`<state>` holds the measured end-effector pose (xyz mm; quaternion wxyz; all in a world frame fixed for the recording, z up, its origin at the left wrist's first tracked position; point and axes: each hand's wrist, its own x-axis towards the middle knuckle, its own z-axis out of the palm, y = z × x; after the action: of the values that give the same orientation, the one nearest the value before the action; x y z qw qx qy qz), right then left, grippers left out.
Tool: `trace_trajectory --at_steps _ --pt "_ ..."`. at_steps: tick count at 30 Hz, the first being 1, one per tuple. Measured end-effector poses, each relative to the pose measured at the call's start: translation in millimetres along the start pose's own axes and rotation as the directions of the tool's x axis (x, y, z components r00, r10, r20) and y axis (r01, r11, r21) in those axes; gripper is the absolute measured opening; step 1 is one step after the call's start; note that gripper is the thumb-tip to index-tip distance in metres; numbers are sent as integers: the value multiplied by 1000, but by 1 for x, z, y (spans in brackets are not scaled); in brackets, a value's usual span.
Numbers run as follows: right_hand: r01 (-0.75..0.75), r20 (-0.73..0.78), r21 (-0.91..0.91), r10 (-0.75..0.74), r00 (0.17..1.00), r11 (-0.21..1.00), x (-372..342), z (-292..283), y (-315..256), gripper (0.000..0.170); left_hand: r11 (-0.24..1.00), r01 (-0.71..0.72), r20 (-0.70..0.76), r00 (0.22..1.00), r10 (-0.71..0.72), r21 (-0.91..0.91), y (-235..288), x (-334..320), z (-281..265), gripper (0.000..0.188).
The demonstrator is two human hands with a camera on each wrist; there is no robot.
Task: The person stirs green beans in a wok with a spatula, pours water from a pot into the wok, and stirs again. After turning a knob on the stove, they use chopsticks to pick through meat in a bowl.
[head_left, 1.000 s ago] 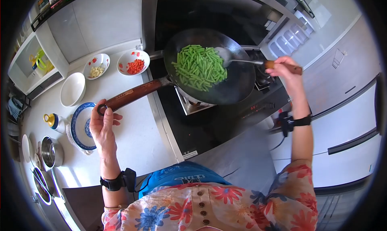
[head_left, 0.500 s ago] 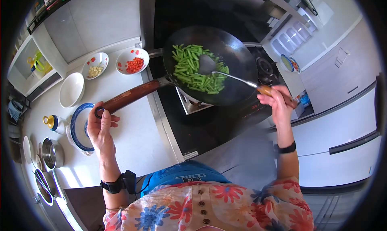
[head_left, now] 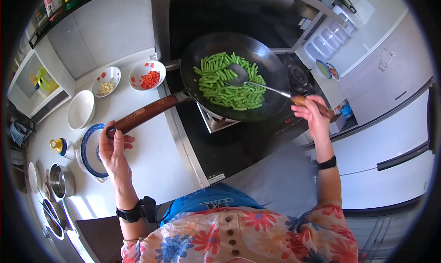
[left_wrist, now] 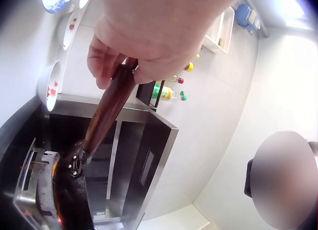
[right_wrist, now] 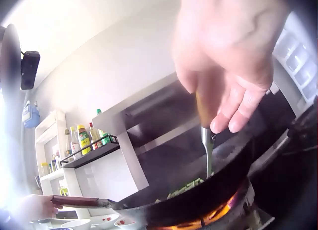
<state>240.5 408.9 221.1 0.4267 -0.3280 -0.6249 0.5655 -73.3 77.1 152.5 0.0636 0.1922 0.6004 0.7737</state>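
Note:
My left hand (head_left: 115, 155) grips the far end of the brown wooden handle (head_left: 147, 113) of a black wok (head_left: 271, 84), its thumb along the handle's tip. In the left wrist view the fingers curl round that handle (left_wrist: 109, 101). Cut green beans (head_left: 229, 86) lie spread over the wok's left and middle. The right hand (head_left: 314, 118) holds a metal wok spatula (head_left: 266, 87) by its wooden grip. Its head (head_left: 238, 74) is down among the beans. In the right wrist view, orange flames (right_wrist: 221, 212) burn beneath the wok.
Left on the white counter (head_left: 156, 148) stand a bowl of chopped red pepper (head_left: 149, 79), a bowl of garlic pieces (head_left: 106, 87), a white bowl (head_left: 81, 109) and a blue-rimmed plate (head_left: 87, 159). A second burner (head_left: 298, 77) lies right of the wok.
My right hand has come left and lower, bringing the spatula head from the wok's right into the beans. The heaped beans have been stirred and spread. My left hand stays on the handle.

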Motion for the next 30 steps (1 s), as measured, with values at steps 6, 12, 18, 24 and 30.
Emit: trace_trajectory --at_steps 6,12,18,24,30 --pt "230 140 -355 -192 971 906 28 -4 -99 9 1000 13 18 1000 -13 19 -1 0 -3 33" --pt "286 318 -479 -140 938 830 45 -4 -123 9 1000 2 3 1000 -2 -3 -2 1 0 32" --pt "143 298 -144 -95 950 979 43 18 -72 12 1000 -3 3 1000 3 4 -3 1 -2 32" --pt "393 388 -182 -302 871 901 68 20 -56 7 1000 4 17 1000 -4 10 -2 1 -3 32" --pt "198 464 -34 -160 871 980 40 38 -54 10 998 -21 26 999 19 59 -1 1 -2 30"
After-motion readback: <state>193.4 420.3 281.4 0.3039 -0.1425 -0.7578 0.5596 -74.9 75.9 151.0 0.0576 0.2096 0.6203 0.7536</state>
